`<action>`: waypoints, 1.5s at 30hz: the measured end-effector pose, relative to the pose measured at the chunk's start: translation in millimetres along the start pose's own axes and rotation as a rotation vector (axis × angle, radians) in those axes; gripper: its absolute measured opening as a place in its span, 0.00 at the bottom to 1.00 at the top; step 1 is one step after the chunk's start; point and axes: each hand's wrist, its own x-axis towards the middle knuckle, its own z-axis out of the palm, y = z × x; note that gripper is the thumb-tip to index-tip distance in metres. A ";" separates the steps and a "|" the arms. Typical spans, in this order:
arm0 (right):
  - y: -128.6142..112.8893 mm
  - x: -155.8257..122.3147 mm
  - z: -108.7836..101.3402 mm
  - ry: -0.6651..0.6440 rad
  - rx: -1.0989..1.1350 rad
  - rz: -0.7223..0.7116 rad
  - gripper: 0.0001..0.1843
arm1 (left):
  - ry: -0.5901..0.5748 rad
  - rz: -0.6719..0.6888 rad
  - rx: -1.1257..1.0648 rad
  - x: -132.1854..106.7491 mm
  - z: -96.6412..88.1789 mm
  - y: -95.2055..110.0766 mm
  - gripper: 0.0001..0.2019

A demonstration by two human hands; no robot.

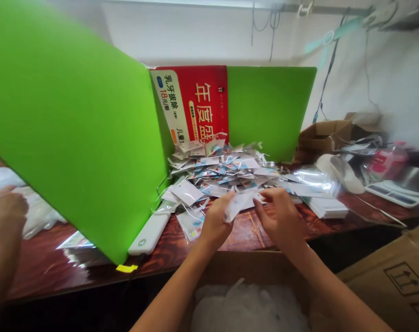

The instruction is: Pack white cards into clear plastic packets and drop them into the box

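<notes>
My left hand (pixel 216 222) grips the left end of a clear plastic packet with a white card (pixel 242 203) just above the table. At the packet's right end, my right hand (pixel 282 216) has thumb and fingers pinched on its edge. Behind both hands lies a heap of similar card packets (pixel 226 168), loosely piled against the panels. One packet with a coloured print (pixel 191 224) lies left of my left hand. A stack of white cards (pixel 327 208) sits to the right of my right hand. Below my forearms, an open cardboard box (pixel 242 267) contains whitish bags (pixel 250 309), slightly blurred.
Green panels (pixel 91 120) (pixel 268 106) and a red poster (pixel 209 101) stand around the heap. A white device (pixel 150 235) lies by the left panel. Beyond it is another person's hand (pixel 7 212). At right are a scale (pixel 398 191) and a large carton (pixel 392 272).
</notes>
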 end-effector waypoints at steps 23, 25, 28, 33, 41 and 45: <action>3.0 -0.3 49.2 -0.464 0.111 -0.531 0.27 | 0.179 0.126 0.559 -28.2 -28.9 -32.3 0.34; 5.6 -0.2 45.4 -0.488 0.122 -0.514 0.25 | 0.149 0.114 0.527 -25.9 -23.3 -36.1 0.34; 8.3 -1.7 39.8 -0.571 0.100 -0.485 0.27 | 0.079 0.132 0.496 -23.0 -16.7 -37.7 0.36; 10.6 -7.2 39.6 -0.564 0.135 -0.458 0.31 | 0.034 0.188 0.483 -22.9 -10.8 -28.6 0.35; -1.7 0.3 40.8 -0.389 0.141 -0.380 0.18 | 0.034 0.078 0.101 -24.9 -13.6 -14.5 0.29; -13.6 10.0 34.9 -0.265 0.132 -0.282 0.05 | -0.154 -0.112 -0.284 -25.2 -19.6 -3.3 0.13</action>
